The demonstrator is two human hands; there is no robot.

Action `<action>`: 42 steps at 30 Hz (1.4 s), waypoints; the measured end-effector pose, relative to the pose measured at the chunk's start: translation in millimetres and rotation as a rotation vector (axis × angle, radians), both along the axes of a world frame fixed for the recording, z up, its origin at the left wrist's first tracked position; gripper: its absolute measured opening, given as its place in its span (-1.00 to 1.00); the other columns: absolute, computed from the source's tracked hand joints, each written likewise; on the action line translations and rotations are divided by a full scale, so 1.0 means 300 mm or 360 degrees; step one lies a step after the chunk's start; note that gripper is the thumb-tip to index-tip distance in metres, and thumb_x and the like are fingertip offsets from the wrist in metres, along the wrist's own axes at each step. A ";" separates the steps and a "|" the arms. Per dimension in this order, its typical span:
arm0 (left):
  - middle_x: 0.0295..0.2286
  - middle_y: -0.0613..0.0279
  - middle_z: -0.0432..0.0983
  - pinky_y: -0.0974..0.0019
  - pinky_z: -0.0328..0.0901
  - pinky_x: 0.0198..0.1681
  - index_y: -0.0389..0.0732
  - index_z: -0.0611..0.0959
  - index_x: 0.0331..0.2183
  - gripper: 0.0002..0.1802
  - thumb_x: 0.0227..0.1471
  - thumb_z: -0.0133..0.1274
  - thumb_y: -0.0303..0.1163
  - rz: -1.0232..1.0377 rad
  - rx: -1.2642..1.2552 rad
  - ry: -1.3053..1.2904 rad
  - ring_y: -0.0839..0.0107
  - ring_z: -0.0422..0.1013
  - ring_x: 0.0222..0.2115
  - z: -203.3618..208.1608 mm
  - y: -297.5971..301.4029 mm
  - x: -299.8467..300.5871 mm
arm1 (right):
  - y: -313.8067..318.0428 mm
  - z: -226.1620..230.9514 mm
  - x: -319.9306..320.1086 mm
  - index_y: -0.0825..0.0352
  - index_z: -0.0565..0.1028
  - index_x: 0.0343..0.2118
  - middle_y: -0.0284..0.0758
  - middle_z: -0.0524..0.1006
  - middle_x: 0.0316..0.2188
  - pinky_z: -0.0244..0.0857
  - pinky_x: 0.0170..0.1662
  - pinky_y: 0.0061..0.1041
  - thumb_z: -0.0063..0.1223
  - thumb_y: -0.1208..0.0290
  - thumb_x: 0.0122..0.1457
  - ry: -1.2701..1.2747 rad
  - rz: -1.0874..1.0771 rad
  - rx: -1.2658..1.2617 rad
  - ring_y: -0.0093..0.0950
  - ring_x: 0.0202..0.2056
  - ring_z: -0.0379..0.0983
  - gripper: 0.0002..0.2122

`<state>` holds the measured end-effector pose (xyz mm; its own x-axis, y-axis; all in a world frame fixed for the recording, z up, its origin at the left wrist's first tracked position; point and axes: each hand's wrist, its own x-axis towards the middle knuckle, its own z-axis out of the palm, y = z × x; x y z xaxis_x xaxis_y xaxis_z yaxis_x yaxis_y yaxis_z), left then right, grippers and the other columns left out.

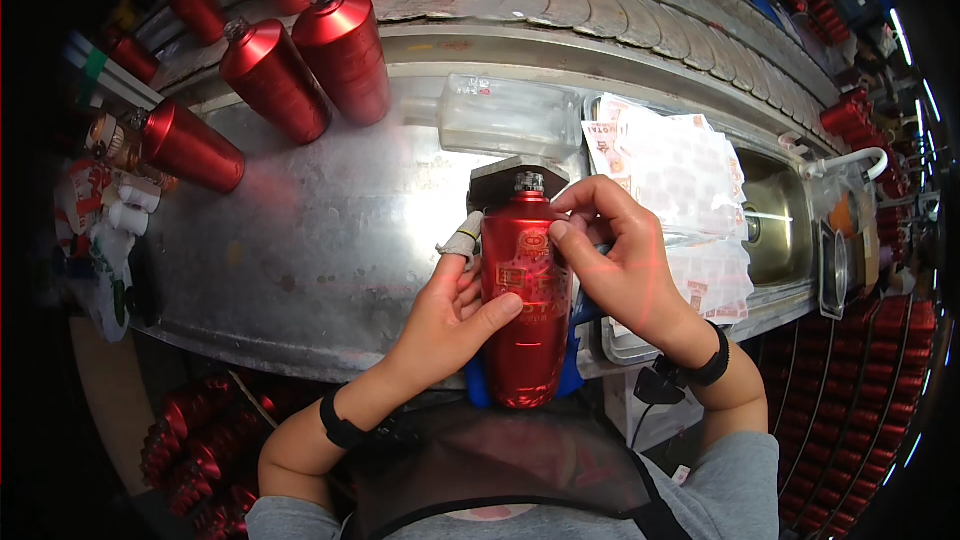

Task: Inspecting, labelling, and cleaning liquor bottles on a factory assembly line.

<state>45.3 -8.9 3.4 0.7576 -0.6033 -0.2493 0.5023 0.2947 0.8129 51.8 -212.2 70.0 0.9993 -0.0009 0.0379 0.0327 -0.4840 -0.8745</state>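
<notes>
A glossy red bottle (528,350) with gold print and a clear ridged neck leans back in front of me, on a blue support (572,370) with a dark angular block (488,185) behind its neck. My left hand (440,315) grips its left side, thumb across the front; a pale wrap covers one fingertip. At the bottle's right shoulder, the thumb and index finger of my right hand (625,265) are pinched together. Whatever lies between them is too small to make out. Beside that hand lie white sheets (680,175) with reddish print, stacked on a metal tray (622,345).
Several red bottles (342,60) stand on the metal table (270,270) at the left. A clear rectangular container (510,120) lies behind the block. Beyond runs a slatted conveyor (600,15). A sink (775,205) is at the right; racks of red bottles (850,410) stand lower right.
</notes>
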 end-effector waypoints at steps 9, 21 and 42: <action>0.18 -0.05 0.16 0.20 0.14 0.27 -0.19 -0.14 0.36 0.04 0.11 0.21 -0.41 -0.0014 0.0011 0.0039 0.26 0.21 0.21 0.008 -0.006 -0.002 | -0.005 -0.040 0.002 0.34 0.48 -0.28 -0.46 0.28 -0.60 0.15 -0.45 -0.59 0.34 0.30 0.06 0.0200 -0.0176 -0.0029 -0.65 -0.53 0.19 -0.71; 0.20 -0.10 0.13 0.21 0.14 0.27 -0.22 -0.12 0.35 0.02 0.12 0.20 -0.42 0.0038 0.0042 0.0014 0.24 0.19 0.22 0.016 -0.006 0.021 | -0.009 -0.073 -0.096 0.32 0.40 0.03 -0.51 0.27 -0.42 0.14 -0.42 -0.73 0.26 0.34 0.15 0.0333 -0.0185 0.0463 -0.77 -0.46 0.18 -0.58; 0.06 -0.04 0.37 0.31 0.31 0.13 -0.37 0.17 0.23 -0.28 0.18 0.15 -0.42 0.0160 0.0087 -0.0002 0.36 0.38 0.06 0.030 -0.065 0.105 | -0.007 -0.082 -0.043 0.34 0.44 -0.11 -0.46 0.24 -0.56 0.14 -0.41 -0.58 0.34 0.24 0.04 0.0289 -0.0214 0.0177 -0.63 -0.48 0.17 -0.57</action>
